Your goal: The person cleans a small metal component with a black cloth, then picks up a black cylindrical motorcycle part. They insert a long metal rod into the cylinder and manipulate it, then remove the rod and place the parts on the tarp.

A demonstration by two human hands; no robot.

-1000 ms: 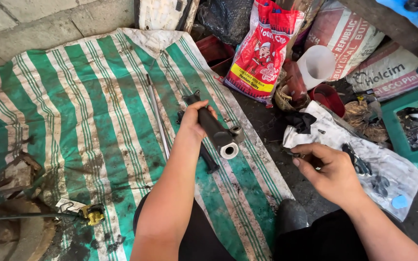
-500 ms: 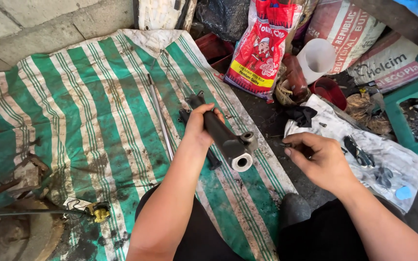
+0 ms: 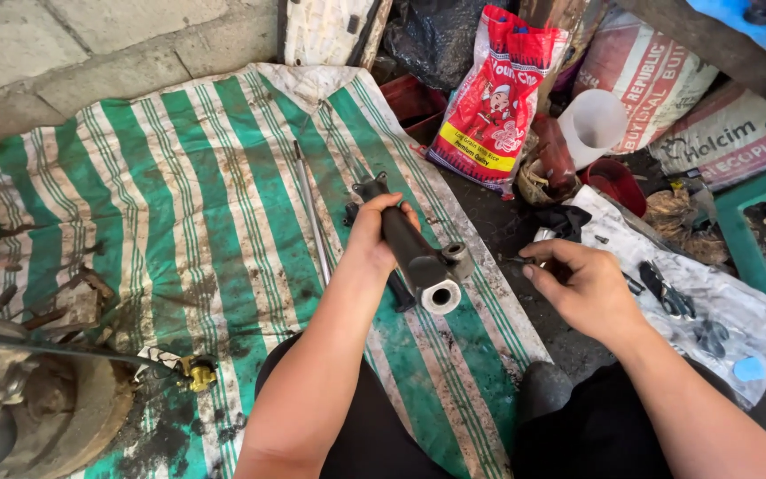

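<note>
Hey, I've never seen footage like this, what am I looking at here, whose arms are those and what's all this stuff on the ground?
This is filmed by a camera worn on a person's head, looking down, so the two bare arms are that person's own. No machine is involved.

The left hand grips a dark metal tube with an open round end facing the camera. The right hand pinches a small dark part, too small to identify.

Below lies a dirty green and white striped tarp with a thin metal rod on it. To the right, a white cloth carries small dark pieces. Behind stand a red bag and a white plastic cup.
</note>
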